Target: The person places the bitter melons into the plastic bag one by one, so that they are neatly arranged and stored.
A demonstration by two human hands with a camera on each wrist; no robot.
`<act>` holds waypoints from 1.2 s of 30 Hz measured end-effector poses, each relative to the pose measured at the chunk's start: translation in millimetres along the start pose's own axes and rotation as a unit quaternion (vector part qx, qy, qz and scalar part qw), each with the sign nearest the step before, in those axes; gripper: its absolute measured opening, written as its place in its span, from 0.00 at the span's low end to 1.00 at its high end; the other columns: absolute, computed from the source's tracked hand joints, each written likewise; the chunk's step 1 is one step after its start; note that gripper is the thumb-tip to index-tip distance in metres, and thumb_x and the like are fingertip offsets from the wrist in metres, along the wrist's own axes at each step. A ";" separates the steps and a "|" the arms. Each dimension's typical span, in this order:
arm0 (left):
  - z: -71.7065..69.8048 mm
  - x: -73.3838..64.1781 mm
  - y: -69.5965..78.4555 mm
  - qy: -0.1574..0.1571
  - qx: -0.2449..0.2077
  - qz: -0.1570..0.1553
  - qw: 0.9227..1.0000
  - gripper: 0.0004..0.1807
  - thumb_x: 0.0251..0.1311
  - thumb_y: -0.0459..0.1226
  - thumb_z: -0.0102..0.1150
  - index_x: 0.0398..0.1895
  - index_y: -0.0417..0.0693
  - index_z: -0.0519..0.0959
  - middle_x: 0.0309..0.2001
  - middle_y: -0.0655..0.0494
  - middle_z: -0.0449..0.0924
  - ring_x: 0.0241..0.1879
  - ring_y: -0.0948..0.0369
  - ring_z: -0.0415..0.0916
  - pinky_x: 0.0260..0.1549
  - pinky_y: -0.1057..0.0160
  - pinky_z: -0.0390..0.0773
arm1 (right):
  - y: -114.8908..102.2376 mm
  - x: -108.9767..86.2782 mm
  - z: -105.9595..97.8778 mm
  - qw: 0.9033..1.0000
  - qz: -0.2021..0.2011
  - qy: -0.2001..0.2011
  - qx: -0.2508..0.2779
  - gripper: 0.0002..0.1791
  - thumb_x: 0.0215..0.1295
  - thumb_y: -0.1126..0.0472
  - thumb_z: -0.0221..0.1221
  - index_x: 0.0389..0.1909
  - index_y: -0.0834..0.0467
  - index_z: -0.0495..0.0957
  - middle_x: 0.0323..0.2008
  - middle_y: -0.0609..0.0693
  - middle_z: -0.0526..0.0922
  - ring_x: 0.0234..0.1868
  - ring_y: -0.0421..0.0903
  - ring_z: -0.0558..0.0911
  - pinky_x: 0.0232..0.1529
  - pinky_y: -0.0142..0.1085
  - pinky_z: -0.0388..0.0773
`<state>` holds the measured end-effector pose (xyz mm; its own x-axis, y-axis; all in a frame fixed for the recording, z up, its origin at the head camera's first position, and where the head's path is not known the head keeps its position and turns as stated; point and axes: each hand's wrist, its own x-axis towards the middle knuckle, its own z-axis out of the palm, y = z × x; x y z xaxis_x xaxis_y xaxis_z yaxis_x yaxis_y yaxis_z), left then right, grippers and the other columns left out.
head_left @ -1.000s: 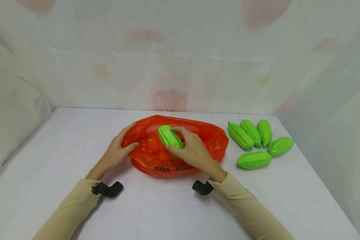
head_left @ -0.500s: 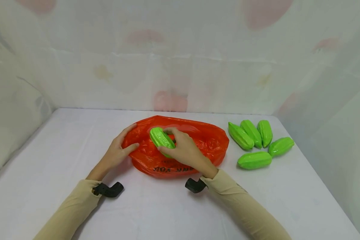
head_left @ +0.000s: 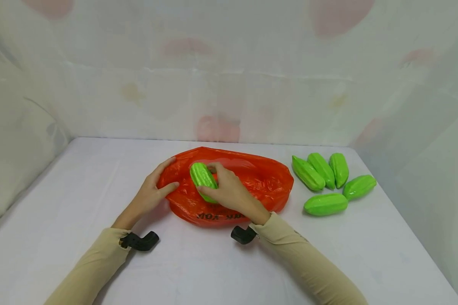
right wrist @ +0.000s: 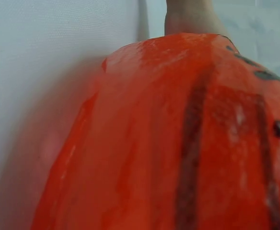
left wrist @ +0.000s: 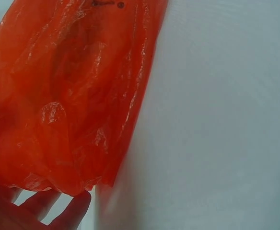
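In the head view, my right hand (head_left: 233,190) grips a bright green ribbed star fruit (head_left: 203,176) between thumb and fingers, over the mouth of a red plastic bag (head_left: 259,182). The bag lies spread on the table with dark lettering on its near side. Around the bag's left end my left hand (head_left: 150,190) holds the rim, thumb lying over the plastic. The left wrist view has the left fingers (left wrist: 73,211) right at the bag's edge (left wrist: 68,120). Red plastic (right wrist: 149,143) fills most of the right wrist view, which hides the right hand's fingers and the fruit.
Several more green star fruits (head_left: 326,204) lie grouped at the right of the white-covered table (head_left: 198,271). A pale curtain with pink patches (head_left: 271,76) stands behind the table. Each sleeve cuff carries a black curved piece (head_left: 141,241).
My right hand has moved left over the bag with the star fruit, and the fruit has turned a little more upright. My left hand stays at the bag's left end.
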<state>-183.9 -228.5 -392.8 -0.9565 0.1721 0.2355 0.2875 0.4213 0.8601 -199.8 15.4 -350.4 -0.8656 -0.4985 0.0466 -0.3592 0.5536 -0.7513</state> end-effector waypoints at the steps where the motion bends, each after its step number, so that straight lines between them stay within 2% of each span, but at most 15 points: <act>1: 0.2 -0.1 0.3 0.000 0.001 -0.002 1.000 0.38 0.65 0.32 0.56 0.78 0.52 0.56 0.75 0.45 0.59 0.73 0.45 0.57 0.70 0.37 0.57 | -0.2 0.9 0.8 1.000 -0.002 -0.002 -0.001 0.37 0.65 0.48 0.63 0.70 0.55 0.61 0.58 0.50 0.77 0.46 0.44 0.78 0.42 0.33 0.81; 6: 0.7 -0.7 1.6 0.000 0.002 -0.008 1.000 0.38 0.66 0.33 0.56 0.78 0.53 0.55 0.75 0.45 0.58 0.72 0.45 0.59 0.69 0.37 0.59 | -3.3 5.1 5.3 1.000 -0.011 -0.009 -0.009 0.35 0.67 0.48 0.61 0.69 0.59 0.61 0.55 0.52 0.77 0.46 0.44 0.78 0.44 0.33 0.80; 11: 0.5 -1.0 2.2 -0.001 0.009 -0.009 1.000 0.38 0.67 0.34 0.56 0.78 0.53 0.55 0.76 0.45 0.57 0.72 0.46 0.59 0.68 0.38 0.60 | -7.5 8.2 9.7 0.999 -0.009 -0.012 -0.039 0.33 0.71 0.48 0.57 0.67 0.64 0.62 0.46 0.52 0.76 0.40 0.45 0.74 0.39 0.34 0.73; 18: 0.2 -0.5 2.2 -0.004 0.004 -0.015 1.000 0.38 0.66 0.35 0.56 0.78 0.54 0.55 0.77 0.46 0.56 0.74 0.44 0.55 0.70 0.36 0.57 | -13.3 10.3 14.8 0.997 0.015 -0.027 -0.077 0.29 0.70 0.47 0.58 0.65 0.58 0.67 0.51 0.50 0.78 0.45 0.44 0.76 0.48 0.38 0.77; 25: 0.1 -0.2 1.2 -0.005 0.003 -0.012 1.000 0.38 0.66 0.34 0.56 0.78 0.53 0.55 0.77 0.46 0.56 0.75 0.44 0.54 0.70 0.35 0.55 | -16.5 12.1 14.7 0.990 0.030 -0.063 -0.126 0.30 0.66 0.45 0.61 0.64 0.55 0.71 0.49 0.48 0.82 0.43 0.43 0.78 0.43 0.33 0.77; 30: 0.0 -0.5 2.1 -0.004 0.006 -0.012 1.000 0.38 0.66 0.34 0.56 0.78 0.53 0.54 0.77 0.45 0.56 0.73 0.44 0.56 0.69 0.36 0.58 | -17.5 11.8 11.3 0.992 0.035 -0.064 -0.105 0.32 0.66 0.46 0.62 0.65 0.58 0.69 0.47 0.50 0.82 0.40 0.42 0.79 0.38 0.31 0.79; 36: 0.1 -1.0 3.7 -0.002 0.003 -0.012 1.000 0.38 0.66 0.34 0.56 0.78 0.54 0.55 0.76 0.45 0.58 0.71 0.45 0.60 0.68 0.37 0.61 | -16.8 12.6 10.6 0.995 0.037 -0.045 -0.076 0.39 0.67 0.46 0.61 0.70 0.63 0.59 0.40 0.53 0.82 0.33 0.42 0.80 0.30 0.29 0.78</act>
<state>-181.9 -227.0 -389.9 -0.9630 0.1655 0.2126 0.2645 0.4313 0.8626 -200.9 -7.3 -344.2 -0.8593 -0.5065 -0.0708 -0.3497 0.6829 -0.6413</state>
